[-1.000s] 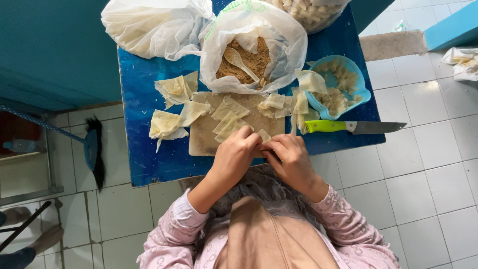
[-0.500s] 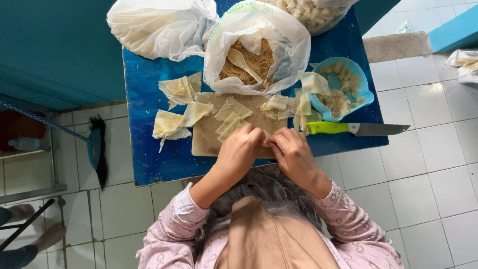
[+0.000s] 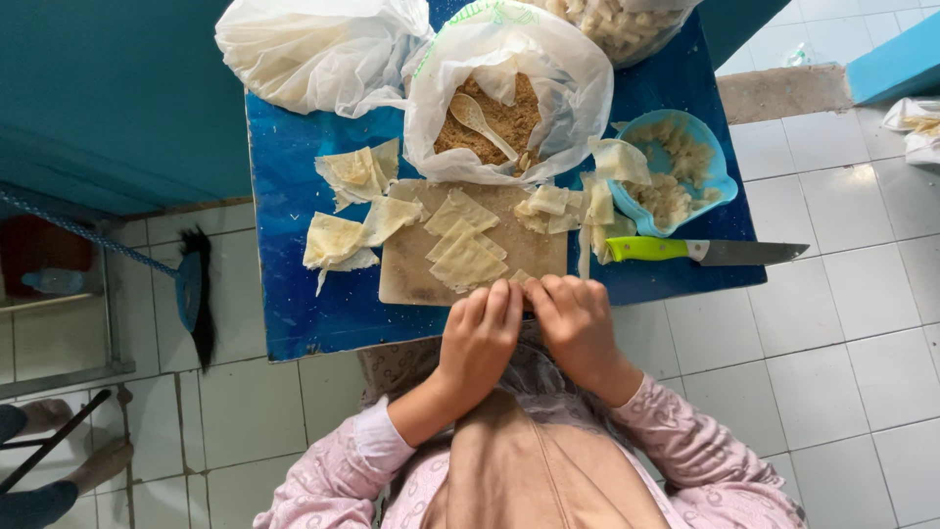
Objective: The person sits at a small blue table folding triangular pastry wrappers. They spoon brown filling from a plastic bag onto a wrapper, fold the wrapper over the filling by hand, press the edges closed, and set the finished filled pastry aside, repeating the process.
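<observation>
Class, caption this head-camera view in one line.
Both hands, left hand and right hand, fold a pastry piece at the wooden board.

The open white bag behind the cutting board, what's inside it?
The white bag holds brown crumbly filling with a pale spoon lying on it. The bag's folded rim hides the filling's edges and depth.

Table: blue table [image 3: 294, 323].
Centre: wooden board [image 3: 411, 279].
12 o'clock: plastic bags [image 3: 578, 98].
3 o'clock: blue bowl [image 3: 720, 181], knife [image 3: 705, 252].
9 o'clock: dough sheets [image 3: 338, 240].
</observation>
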{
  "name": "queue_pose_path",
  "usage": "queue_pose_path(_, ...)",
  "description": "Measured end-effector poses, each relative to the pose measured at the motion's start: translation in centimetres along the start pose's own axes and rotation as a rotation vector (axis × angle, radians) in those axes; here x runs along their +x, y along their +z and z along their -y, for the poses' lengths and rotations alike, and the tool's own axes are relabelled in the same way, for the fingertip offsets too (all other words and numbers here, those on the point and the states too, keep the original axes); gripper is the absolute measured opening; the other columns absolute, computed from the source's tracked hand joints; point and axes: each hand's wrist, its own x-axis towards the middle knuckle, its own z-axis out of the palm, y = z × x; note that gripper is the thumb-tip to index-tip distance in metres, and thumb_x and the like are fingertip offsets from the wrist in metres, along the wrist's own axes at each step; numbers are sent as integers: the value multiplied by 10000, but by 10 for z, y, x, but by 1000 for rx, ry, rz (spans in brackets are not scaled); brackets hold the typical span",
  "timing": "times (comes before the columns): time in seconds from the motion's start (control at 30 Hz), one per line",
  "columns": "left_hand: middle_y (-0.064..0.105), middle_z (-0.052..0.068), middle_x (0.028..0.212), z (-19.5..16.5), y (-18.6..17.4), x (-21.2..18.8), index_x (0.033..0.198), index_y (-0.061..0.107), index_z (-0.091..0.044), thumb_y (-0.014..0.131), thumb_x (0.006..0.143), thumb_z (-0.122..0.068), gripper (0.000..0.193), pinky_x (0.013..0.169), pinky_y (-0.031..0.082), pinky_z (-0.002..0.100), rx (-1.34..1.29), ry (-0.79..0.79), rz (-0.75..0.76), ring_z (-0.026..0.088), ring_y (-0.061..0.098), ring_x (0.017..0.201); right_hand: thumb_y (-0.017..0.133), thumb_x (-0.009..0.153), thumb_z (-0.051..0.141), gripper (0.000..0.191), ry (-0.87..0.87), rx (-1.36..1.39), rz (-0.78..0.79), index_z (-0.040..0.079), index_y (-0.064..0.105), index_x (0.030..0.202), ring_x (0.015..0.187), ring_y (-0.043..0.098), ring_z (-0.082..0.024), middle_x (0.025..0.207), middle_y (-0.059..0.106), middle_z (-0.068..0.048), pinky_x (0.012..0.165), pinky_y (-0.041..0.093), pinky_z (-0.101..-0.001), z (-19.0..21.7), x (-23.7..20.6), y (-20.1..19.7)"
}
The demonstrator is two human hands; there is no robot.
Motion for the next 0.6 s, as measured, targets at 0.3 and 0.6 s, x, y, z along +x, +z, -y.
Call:
queue_pose_path(0.3, 542, 66, 1449, -1, 1, -8, 1425, 576, -24, 563, 913, -151, 528, 1023, 378, 333, 8, -48, 19, 197, 498, 1238, 633, 966, 24, 373, 8, 122, -110, 34, 535, 1326, 1237, 601, -317, 1282, 653, -134, 1087, 383, -500, 10, -16, 3)
queue_pose_path(0.6, 566, 72, 1388, 38, -10, -10, 1336, 638, -93, 701, 921, -112, 420, 1041, 380, 404, -206, -421, -121, 281, 489, 1246, 622, 986, 15, 614, 28, 26, -9, -44, 349, 1532, 1416, 532, -360, 1405, 643, -168, 1198, 281, -601, 2, -6, 24)
